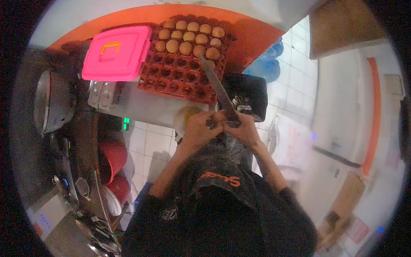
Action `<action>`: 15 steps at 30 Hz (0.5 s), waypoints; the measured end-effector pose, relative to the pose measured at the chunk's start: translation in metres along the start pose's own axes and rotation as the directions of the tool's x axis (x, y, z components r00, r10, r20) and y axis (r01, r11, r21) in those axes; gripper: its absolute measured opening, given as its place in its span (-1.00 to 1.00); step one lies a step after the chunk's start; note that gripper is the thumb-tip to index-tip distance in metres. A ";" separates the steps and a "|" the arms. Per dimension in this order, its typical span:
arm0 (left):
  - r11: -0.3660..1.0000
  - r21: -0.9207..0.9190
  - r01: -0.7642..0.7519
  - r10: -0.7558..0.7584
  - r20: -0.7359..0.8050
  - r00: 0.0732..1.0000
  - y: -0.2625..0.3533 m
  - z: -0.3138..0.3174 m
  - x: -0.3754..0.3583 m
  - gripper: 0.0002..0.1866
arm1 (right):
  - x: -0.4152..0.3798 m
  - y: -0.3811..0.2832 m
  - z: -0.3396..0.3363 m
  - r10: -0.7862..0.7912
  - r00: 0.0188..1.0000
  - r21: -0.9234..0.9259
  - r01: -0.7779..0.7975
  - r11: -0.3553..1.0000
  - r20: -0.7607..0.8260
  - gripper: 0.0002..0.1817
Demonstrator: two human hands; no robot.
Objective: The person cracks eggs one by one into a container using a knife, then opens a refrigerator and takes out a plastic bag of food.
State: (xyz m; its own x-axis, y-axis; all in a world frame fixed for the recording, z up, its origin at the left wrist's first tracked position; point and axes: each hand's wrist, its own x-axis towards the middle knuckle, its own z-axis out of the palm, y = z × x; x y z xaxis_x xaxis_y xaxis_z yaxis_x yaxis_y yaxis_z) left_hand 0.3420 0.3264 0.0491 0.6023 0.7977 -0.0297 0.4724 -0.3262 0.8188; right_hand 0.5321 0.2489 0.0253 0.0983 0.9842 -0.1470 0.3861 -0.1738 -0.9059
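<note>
My right hand (pixel 245 129) is closed around the handle end of a large knife (pixel 216 83). Its long, dull blade points up and away, over the edge of the egg tray. Close against it, my left hand (pixel 202 129) has its fingers curled in, meeting the right hand near the base of the blade. Whatever lies between the left fingers is hidden. Behind the left hand a pale round bowl-like thing (pixel 181 119) shows in part, with something yellowish in it. Beyond the blade tip, brown eggs (pixel 187 48) sit in the far part of a red egg tray (pixel 173 77).
A pink lidded box (pixel 115 53) stands left of the tray on the counter. A black bin (pixel 257 96) with pale scraps is just beyond my right hand. Blue bottles (pixel 267 66) stand on the tiled floor. At left are a large pot (pixel 53 103) and a red bucket (pixel 113 158).
</note>
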 end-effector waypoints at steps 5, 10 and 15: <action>0.978 -0.046 0.206 -0.208 -0.063 0.976 -0.008 -0.008 -0.028 -0.69 | 0.008 -0.009 0.025 0.009 0.989 -0.050 -0.002 0.999 0.151 -0.57; 0.960 -0.044 0.277 -0.280 -0.115 0.953 -0.027 -0.020 -0.044 -0.64 | 0.023 -0.007 0.055 -0.089 0.980 0.046 0.082 0.996 0.178 -0.55; 0.948 -0.117 0.297 -0.314 -0.171 0.934 -0.049 -0.010 -0.052 -0.58 | 0.029 -0.015 0.054 -0.123 0.976 0.060 0.113 0.992 0.183 -0.54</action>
State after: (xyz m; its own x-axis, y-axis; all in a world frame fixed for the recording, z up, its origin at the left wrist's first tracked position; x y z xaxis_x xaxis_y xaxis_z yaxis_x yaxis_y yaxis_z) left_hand 0.2810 0.3055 0.0166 0.3041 0.9342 -0.1867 0.5514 -0.0128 0.8341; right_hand 0.4795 0.2822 0.0135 -0.1190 0.9873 -0.1049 0.3387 -0.0589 -0.9390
